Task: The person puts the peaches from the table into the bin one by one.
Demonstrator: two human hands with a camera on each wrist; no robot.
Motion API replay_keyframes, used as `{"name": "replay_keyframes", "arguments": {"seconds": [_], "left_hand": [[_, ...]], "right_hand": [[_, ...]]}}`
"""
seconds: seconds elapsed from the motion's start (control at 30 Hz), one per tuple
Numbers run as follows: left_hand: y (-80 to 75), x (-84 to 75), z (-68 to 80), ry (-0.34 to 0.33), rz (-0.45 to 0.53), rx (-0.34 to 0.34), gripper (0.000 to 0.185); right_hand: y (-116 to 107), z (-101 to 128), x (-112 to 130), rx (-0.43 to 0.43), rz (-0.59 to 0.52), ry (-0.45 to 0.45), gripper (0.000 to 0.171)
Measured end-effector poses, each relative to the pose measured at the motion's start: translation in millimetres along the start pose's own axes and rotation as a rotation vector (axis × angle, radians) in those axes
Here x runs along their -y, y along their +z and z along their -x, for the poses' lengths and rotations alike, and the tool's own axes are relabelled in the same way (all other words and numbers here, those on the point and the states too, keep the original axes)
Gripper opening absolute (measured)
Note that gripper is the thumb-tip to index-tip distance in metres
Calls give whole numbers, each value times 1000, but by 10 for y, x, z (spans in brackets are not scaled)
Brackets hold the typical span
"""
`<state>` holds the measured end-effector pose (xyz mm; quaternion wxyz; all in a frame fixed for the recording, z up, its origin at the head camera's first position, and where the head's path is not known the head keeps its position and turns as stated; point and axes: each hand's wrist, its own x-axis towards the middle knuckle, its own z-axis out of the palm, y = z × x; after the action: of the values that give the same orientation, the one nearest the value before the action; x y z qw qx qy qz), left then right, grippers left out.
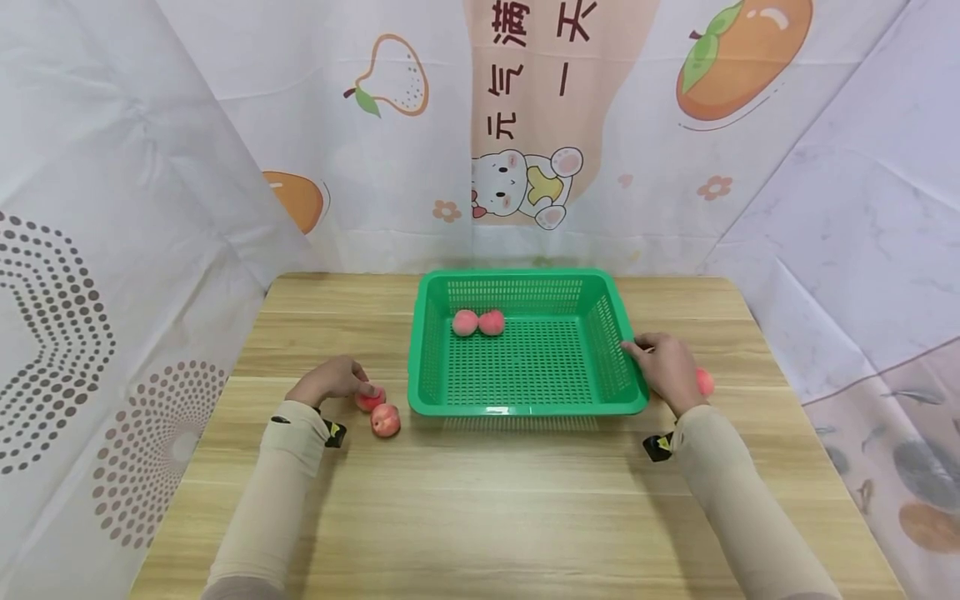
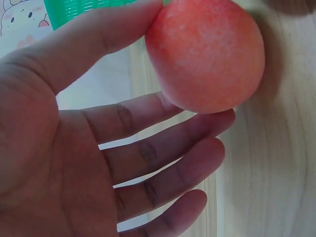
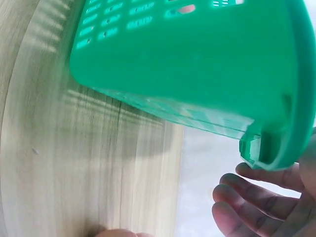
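My left hand pinches a peach between thumb and fingertips at the left of the table, the outer fingers spread loosely below it. A second peach lies right beside that one, nearer the front. In the middle stands a green plastic basket with slotted walls. Two peaches, a paler one and a redder one, sit together in its back left part. My right hand grips the basket's right rim, the thumb over the edge and the fingers at its outer side.
Another peach lies on the table just right of my right hand, partly hidden by it. The wooden table ends at a printed cloth hung along the back. More cloth hangs at both sides.
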<state>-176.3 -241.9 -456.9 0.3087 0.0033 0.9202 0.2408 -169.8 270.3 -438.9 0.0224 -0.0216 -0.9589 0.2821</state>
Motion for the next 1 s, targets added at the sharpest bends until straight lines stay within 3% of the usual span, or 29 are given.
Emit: {"name": "replay_keyframes", "arguments": {"seconds": [0.5, 1.0], "left_hand": [[6, 33, -96, -10, -33, -106, 50], [15, 11, -105, -54, 2, -115, 54]], "right_hand": [[-4, 20, 28, -4, 28, -21, 37], [-21, -12, 43, 65, 36, 25, 40]]}}
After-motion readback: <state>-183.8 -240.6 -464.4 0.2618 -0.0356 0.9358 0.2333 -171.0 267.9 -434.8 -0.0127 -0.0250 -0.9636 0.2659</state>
